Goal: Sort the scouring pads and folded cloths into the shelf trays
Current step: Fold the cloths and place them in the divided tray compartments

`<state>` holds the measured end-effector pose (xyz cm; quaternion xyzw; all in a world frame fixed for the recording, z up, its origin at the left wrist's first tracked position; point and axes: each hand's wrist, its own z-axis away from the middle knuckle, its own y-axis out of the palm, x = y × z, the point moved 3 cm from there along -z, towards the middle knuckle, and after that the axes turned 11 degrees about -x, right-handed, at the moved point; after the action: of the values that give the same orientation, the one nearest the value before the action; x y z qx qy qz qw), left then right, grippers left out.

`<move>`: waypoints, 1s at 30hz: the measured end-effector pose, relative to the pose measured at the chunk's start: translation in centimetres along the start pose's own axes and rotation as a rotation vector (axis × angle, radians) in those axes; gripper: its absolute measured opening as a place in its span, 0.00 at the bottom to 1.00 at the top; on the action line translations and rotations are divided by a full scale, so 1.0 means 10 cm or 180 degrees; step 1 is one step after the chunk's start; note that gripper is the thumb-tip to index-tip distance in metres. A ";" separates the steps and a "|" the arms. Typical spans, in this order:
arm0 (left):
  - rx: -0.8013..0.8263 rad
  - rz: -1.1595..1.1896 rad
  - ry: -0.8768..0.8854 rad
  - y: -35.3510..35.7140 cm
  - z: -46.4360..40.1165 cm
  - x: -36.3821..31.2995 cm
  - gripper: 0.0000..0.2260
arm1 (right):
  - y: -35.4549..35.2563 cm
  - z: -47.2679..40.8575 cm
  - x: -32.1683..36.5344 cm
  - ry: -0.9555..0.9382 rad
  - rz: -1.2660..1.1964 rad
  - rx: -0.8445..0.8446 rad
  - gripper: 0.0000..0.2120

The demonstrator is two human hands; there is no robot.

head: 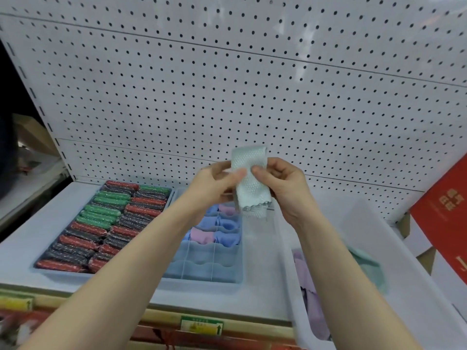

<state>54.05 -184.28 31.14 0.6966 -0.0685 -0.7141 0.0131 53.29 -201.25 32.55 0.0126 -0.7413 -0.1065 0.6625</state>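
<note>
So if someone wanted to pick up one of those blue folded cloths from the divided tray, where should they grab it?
Probably by its rounded top fold, from straight above. Each blue cloth sits in a walled cell of the divided tray, so its sides are boxed in and only the top is open to fingers.

Red box beside white pegboard

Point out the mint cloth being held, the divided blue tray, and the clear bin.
mint cloth [250, 183], head view, textured middle
divided blue tray [202, 274], head view, front wall
clear bin [288, 251], head view, left wall
</note>
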 end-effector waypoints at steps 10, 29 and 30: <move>-0.0571 0.0767 -0.0299 -0.07 0.01 0.03 0.09 | 0.02 0.14 -0.04 -0.0643 0.0572 0.0953 0.29; 0.0021 0.0328 -0.0338 -0.12 0.31 0.27 0.16 | 0.07 0.24 -0.31 -0.0322 0.0294 -0.0311 0.06; 0.0021 0.0296 -0.0345 -0.14 0.33 0.31 0.16 | 0.08 0.26 -0.36 -0.0282 0.0192 -0.0354 0.08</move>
<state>50.77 -182.96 27.96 0.6530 -0.1038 -0.7491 0.0402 51.31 -199.53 28.94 -0.0513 -0.7629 -0.1281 0.6316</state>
